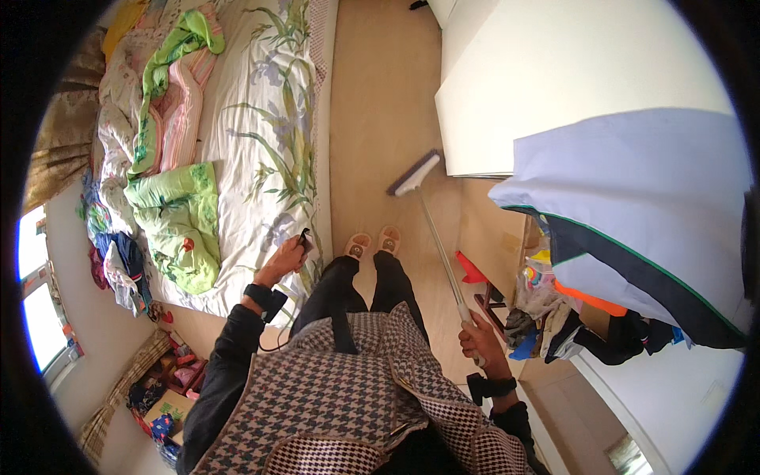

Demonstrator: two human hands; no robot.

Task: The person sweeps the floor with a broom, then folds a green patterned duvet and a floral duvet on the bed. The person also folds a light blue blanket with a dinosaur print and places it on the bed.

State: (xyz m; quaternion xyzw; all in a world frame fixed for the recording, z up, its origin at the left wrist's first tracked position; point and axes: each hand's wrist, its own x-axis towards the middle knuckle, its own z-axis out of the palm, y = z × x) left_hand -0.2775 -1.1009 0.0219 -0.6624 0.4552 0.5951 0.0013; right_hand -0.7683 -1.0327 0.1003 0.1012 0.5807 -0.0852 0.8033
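Observation:
My right hand (pixel 478 339) is closed around the grip of a long-handled push brush (pixel 440 240). The pale shaft slants away across the floor to a white head (pixel 417 174) with dark bristles, which lies at an angle on the wood-look floor (pixel 386 107). At the side of the bed, my left hand (pixel 282 261) grips a small dark object (pixel 306 239); its kind is too small to make out. Both wrists wear black straps. Two slippered feet (pixel 373 242) stand between the bed and the brush shaft.
The bed (pixel 237 148) on the left bears a floral sheet and a crumpled green quilt (pixel 178 231). To the right stand a white cabinet (pixel 534 65), a grey-lavender cloth cover (pixel 617 160) and piled clothes and bags (pixel 570 326). A red object (pixel 471 268) sits near the shaft.

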